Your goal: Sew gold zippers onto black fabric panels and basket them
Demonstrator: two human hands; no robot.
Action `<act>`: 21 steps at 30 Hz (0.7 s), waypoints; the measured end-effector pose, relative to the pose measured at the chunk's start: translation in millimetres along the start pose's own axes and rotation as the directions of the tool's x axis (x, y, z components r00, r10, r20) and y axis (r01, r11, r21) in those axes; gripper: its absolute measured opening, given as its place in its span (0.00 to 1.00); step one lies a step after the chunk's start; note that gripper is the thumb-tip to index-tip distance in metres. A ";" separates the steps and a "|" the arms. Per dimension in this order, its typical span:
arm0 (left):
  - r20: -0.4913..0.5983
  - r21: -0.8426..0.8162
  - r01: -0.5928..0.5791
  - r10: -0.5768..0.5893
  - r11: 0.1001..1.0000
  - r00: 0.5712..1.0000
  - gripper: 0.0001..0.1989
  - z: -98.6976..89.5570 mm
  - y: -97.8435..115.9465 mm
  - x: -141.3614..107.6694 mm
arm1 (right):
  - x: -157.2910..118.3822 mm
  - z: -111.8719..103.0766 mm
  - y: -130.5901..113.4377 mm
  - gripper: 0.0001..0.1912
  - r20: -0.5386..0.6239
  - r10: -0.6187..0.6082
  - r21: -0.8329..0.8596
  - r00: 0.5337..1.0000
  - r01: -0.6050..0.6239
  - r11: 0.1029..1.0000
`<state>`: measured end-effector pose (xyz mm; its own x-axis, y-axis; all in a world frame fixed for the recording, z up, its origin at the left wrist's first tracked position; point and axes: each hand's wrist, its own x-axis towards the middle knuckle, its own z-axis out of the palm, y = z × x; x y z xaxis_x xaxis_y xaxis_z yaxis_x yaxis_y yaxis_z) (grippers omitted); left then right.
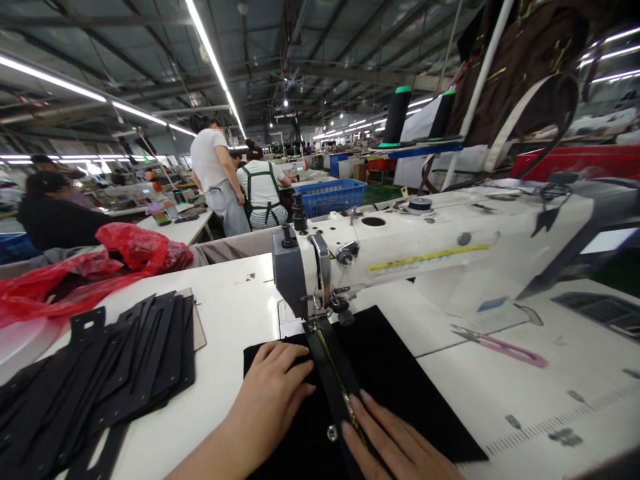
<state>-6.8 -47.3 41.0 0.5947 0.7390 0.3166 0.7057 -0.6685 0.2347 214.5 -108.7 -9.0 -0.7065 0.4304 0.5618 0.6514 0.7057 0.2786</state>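
A black fabric panel [400, 373] lies on the sewing machine bed, with a dark strip and a gold-toothed zipper [333, 357] running down it from under the presser foot. My left hand [275, 380] rests on the panel left of the zipper, fingers stretched out and slightly bent. Flat across the strip and the zipper's lower part lies my right hand [385, 437], its fingers extended. Between the hands, a small round metal piece [332, 433] shows on the fabric. The white sewing machine [400, 240] stands just beyond, its needle area above the strip's far end.
Black strips with holes [135, 360] are piled on the left, before a red plastic bag [135, 250]. Pink-handled thread snips [500, 345] lie right of the panel. Black thread cones [397, 119] stand behind the machine. Several people work beyond, near a blue crate [335, 197].
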 end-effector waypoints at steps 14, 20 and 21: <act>-0.376 -0.269 0.034 -0.138 0.962 0.916 0.11 -5.5 38.5 22.3 | 91.3 -60.4 64.6 0.17 -0.042 0.355 0.423 0.934 -0.305 0.853; -0.506 -0.143 -0.051 -0.028 0.988 0.862 0.03 -0.7 37.5 26.8 | 88.9 -49.6 68.5 0.17 -0.100 0.410 0.396 0.907 -0.342 0.852; -0.536 -0.121 -0.064 -0.011 0.991 0.844 0.01 -0.7 38.4 25.4 | 88.7 -49.3 68.2 0.16 -0.107 0.412 0.394 0.905 -0.342 0.853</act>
<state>35.1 -54.2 58.7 0.2881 0.5866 0.7569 0.6144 -0.7195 0.3237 209.9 -50.2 98.3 -0.3416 0.6200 0.7063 0.6881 0.6769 -0.2615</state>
